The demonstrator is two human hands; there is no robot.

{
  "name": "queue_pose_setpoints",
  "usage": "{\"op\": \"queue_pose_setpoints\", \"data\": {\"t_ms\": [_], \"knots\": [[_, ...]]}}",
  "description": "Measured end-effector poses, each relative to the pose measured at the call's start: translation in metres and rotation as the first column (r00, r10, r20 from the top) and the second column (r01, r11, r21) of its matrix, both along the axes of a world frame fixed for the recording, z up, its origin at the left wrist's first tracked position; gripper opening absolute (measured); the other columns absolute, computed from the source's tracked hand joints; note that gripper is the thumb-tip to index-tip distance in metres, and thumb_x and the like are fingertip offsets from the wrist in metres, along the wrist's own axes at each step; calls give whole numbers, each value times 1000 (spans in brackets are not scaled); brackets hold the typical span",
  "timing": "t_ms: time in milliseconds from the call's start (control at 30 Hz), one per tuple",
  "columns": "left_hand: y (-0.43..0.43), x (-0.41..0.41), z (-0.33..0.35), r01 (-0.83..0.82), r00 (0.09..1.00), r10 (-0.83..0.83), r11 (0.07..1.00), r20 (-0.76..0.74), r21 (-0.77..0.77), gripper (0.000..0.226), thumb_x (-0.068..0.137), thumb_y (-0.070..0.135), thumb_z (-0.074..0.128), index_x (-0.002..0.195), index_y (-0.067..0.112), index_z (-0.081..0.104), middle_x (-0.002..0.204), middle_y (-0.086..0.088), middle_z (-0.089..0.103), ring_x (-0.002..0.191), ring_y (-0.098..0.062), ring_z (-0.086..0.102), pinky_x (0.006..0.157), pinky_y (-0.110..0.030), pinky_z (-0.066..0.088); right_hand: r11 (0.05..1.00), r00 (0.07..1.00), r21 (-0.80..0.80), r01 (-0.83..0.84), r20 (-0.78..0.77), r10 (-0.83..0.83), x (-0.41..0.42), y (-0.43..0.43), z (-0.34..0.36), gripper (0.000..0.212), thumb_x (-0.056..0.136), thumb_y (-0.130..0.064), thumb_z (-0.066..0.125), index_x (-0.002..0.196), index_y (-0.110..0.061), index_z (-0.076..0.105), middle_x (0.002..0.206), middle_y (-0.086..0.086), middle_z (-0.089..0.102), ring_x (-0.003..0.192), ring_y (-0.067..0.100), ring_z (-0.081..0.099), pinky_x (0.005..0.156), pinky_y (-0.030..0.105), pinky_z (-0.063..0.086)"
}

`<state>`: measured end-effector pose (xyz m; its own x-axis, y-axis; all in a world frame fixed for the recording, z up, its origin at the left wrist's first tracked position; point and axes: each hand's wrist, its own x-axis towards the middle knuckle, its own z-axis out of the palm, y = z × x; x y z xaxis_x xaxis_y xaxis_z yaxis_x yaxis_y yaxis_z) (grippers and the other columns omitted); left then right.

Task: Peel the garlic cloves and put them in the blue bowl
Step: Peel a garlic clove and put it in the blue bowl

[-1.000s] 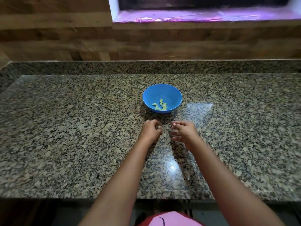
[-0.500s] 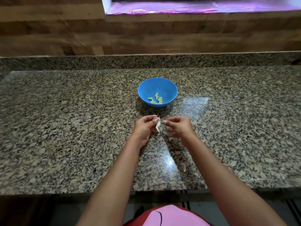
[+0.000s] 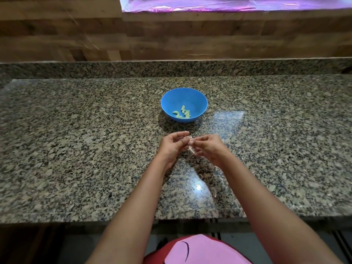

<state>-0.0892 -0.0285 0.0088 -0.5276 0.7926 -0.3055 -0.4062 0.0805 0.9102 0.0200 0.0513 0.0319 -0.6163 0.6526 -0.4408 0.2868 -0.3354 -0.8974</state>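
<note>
A blue bowl (image 3: 198,100) stands on the granite counter with several pale green peeled cloves (image 3: 183,113) in its bottom. Just in front of it my two hands meet above the counter. My left hand (image 3: 171,145) pinches a garlic clove (image 3: 187,139) between thumb and fingers. My right hand (image 3: 208,147) pinches the loose papery skin (image 3: 191,149) that hangs down from the clove. Most of the clove is hidden by my fingers.
The speckled granite counter (image 3: 76,149) runs left to right, backed by a low granite upstand and a wood-plank wall (image 3: 171,35). A thin strip of peel (image 3: 214,193) lies near the counter's front edge. A window ledge covered in purple film (image 3: 190,6) is at the top.
Both hands have lifted off the counter with the clove. A strip of skin has come loose and now hangs between my fingers.
</note>
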Motion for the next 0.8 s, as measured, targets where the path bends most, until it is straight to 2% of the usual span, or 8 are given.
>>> {"op": "queue_pose_setpoints", "data": {"t_ms": [100,167,333,400,567,700,800], "knots": [[2,0,1,31,997,-34,999,-76,-39,15,87,-5,57,99,-1,65,79,-7,68,65,-10,65,65,-20,55,999,1000,52,-8,13,8,1,0,1,12,84,-1,64,90,9,63,69,9,62,54,11,54,48,18,48],[2,1,1,6,995,-10,999,-102,-45,20,87,-5,57,106,-8,62,79,-6,68,63,-10,65,64,-22,54,1000,1000,26,-16,-16,16,2,-1,1,9,84,-3,64,89,5,64,66,6,62,50,8,55,48,18,47],[-1,2,7,2,999,-5,998,39,55,25,90,-7,50,114,-8,58,85,-8,63,64,-10,64,60,-21,55,992,999,-124,-23,-44,18,5,1,4,15,81,-5,67,94,0,63,68,4,68,51,10,61,50,22,48],[-2,2,7,17,997,-23,997,80,75,27,90,-7,50,116,-7,56,85,-8,63,70,-12,63,66,-21,55,997,1000,-73,-5,-31,3,4,-2,5,11,82,-7,67,91,-2,62,75,7,67,55,11,61,47,19,47],[-4,-1,10,37,996,-42,998,85,57,16,86,1,61,102,3,64,82,-4,69,72,-11,65,71,-22,54,956,999,295,-7,36,-3,3,-6,3,13,81,-15,71,84,-7,61,71,2,61,58,10,54,49,17,43],[-2,-3,11,-2,995,-4,998,102,65,8,85,0,62,91,3,65,74,-5,72,63,-13,67,65,-23,57,949,1000,314,-25,-1,26,2,-7,5,12,78,-8,73,78,-8,61,70,1,62,59,6,57,50,13,44],[-3,-4,11,-24,992,12,996,129,89,8,87,-4,57,89,1,63,69,-4,71,62,-13,69,67,-23,58,953,1000,302,-27,-6,30,1,-6,6,10,81,-7,70,86,0,66,74,7,64,59,8,55,47,12,44]]}}
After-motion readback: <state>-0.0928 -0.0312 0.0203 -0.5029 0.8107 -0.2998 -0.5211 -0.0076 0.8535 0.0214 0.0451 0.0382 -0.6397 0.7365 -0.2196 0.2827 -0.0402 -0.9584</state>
